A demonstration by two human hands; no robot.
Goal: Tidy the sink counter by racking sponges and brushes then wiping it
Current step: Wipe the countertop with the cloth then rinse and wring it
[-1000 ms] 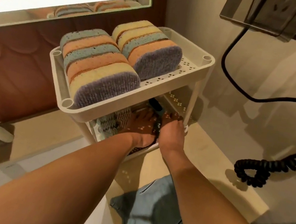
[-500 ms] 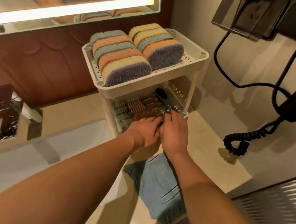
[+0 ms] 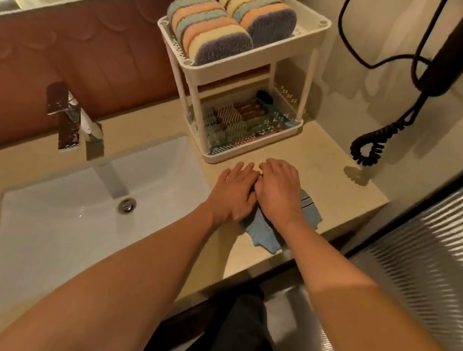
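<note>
Left hand (image 3: 233, 194) lies flat with its fingers straight and close together, its heel over the left edge of a blue cloth (image 3: 264, 239) on the beige tabletop (image 3: 332, 179). Touching it at 3 o'clock is the right hand (image 3: 277, 191), set on top of the same cloth with its fingers bent down at the knuckles; whether the tips pinch the fabric cannot be told. The cloth shows at 5 o'clock and 3 o'clock from under the right hand, near the front edge of the tabletop. From the far left, at 10 o'clock of the hands, a chrome faucet (image 3: 65, 115) stands behind the white sink (image 3: 64, 224), its drain (image 3: 127, 205) at 9 o'clock of the hands. At 12 o'clock, just beyond the fingertips but apart from them, a white two-tier rack (image 3: 244, 56) stands on the tabletop. Its upper tier holds the sponges (image 3: 216, 30) on edge in two rows, coloured yellow, orange and blue with grey faces. Its lower tier holds the brushes (image 3: 233, 118) lying flat, bristles toward 8 o'clock. At 2 o'clock a black coiled cord (image 3: 369, 148) hangs down the wall to just above the tabletop.
</note>
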